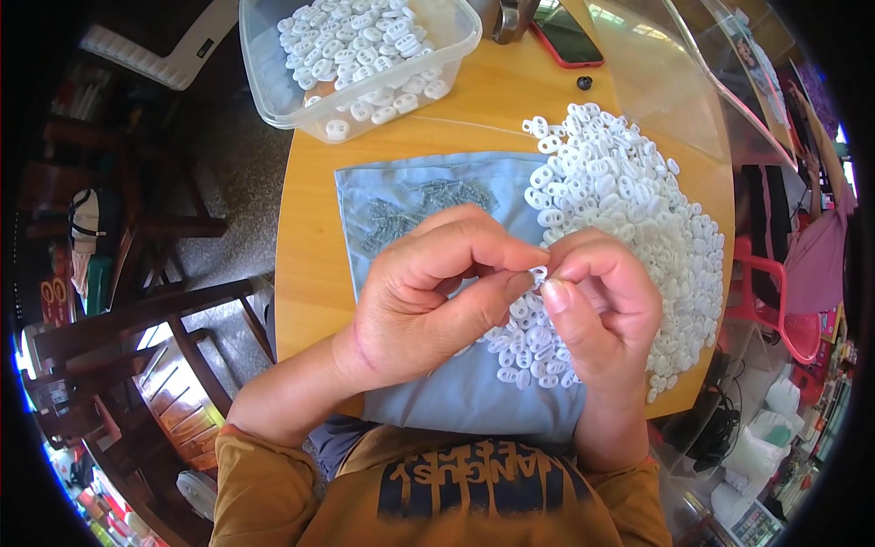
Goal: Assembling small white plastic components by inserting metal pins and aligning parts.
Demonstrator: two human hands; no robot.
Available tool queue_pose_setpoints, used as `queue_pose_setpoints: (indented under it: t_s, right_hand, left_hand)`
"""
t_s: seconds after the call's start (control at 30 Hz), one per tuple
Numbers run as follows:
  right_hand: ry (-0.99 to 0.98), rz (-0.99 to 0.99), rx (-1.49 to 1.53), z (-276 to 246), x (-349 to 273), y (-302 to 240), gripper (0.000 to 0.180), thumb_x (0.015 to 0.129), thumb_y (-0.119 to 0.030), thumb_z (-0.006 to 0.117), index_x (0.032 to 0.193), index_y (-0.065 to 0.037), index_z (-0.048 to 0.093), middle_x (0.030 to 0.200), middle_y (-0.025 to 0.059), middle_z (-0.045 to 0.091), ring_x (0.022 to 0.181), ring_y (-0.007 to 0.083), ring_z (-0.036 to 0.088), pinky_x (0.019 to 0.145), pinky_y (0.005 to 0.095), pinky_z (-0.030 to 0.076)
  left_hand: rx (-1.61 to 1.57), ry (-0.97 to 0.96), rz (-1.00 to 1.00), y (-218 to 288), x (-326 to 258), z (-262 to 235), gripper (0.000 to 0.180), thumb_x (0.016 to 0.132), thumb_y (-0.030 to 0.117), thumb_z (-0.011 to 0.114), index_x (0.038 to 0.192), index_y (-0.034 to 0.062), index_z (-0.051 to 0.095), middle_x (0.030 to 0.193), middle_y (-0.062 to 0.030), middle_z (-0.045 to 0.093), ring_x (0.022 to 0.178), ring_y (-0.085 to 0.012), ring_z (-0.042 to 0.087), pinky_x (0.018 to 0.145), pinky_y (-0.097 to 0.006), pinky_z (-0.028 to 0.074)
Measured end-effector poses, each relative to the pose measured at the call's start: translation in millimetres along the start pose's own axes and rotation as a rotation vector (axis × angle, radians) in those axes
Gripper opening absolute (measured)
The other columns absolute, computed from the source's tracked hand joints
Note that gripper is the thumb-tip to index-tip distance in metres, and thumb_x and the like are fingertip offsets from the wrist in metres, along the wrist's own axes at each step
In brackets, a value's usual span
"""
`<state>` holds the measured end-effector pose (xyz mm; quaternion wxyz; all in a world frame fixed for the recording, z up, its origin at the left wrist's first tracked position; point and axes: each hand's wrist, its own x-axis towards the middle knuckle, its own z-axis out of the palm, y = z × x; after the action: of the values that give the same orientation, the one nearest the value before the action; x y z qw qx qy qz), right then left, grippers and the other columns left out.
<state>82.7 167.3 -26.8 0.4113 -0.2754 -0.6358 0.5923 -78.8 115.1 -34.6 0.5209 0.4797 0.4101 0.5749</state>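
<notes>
Above the blue cloth at the table's near edge, the left hand and the right hand meet, each pinching one small white piece between thumb and forefinger, the other fingers curled in. Springs lie near the cloth's far edge, and a heap of white pieces runs along the table's right edge and onto the cloth. A clear box of similar pieces sits at the far left corner, a phone toward the far edge.
</notes>
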Motion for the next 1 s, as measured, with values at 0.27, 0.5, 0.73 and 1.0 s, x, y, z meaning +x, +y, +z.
queue_pose_setpoints:
  t_s: [0.27, 0.5, 0.73, 1.0]
  right_hand:
    - [-0.040, 0.008, 0.075, 1.4, -2.6, 1.2, 0.006, 0.080, 0.002, 0.055, 0.084, 0.000, 0.051, 0.082, 0.0068, 0.054, 0.074, 0.0113, 0.049, 0.068, 0.0239, 0.040]
    - [-0.036, 0.158, 0.225, 0.5, -3.0, 9.9, 0.006, 0.083, 0.000, 0.054, 0.088, 0.001, 0.051, 0.082, 0.0033, 0.052, 0.071, 0.0047, 0.046, 0.062, 0.0173, 0.038]
    - [-0.016, 0.190, 0.267, 2.4, 0.2, 11.2, 0.006, 0.085, -0.001, 0.054, 0.090, 0.002, 0.051, 0.081, 0.0008, 0.053, 0.071, 0.0021, 0.045, 0.060, 0.0146, 0.036]
    - [0.037, 0.138, 0.138, 6.6, 1.7, 12.7, 0.011, 0.082, -0.004, 0.060, 0.088, 0.002, 0.053, 0.078, -0.0003, 0.054, 0.072, 0.0042, 0.047, 0.062, 0.0176, 0.039]
  left_hand:
    - [-0.085, 0.012, -0.003, -2.0, -4.9, 3.0, 0.020, 0.080, -0.010, 0.052, 0.096, -0.0013, 0.058, 0.086, -0.0067, 0.049, 0.065, -0.0102, 0.054, 0.057, -0.020, 0.044]
    - [0.046, -0.030, 0.064, -10.4, 1.1, -6.3, 0.019, 0.080, -0.010, 0.052, 0.096, -0.0013, 0.059, 0.084, -0.0060, 0.051, 0.064, -0.0089, 0.053, 0.054, -0.019, 0.043]
    - [-0.053, 0.009, 0.010, -11.5, 5.1, -3.6, 0.017, 0.081, -0.006, 0.054, 0.096, -0.0006, 0.059, 0.081, -0.0037, 0.054, 0.063, -0.0073, 0.051, 0.055, -0.018, 0.042]
    - [-0.280, 0.111, -0.149, -14.3, 10.5, -9.8, 0.015, 0.082, 0.002, 0.057, 0.097, -0.0015, 0.058, 0.078, -0.0049, 0.058, 0.060, -0.0097, 0.052, 0.057, -0.021, 0.043]
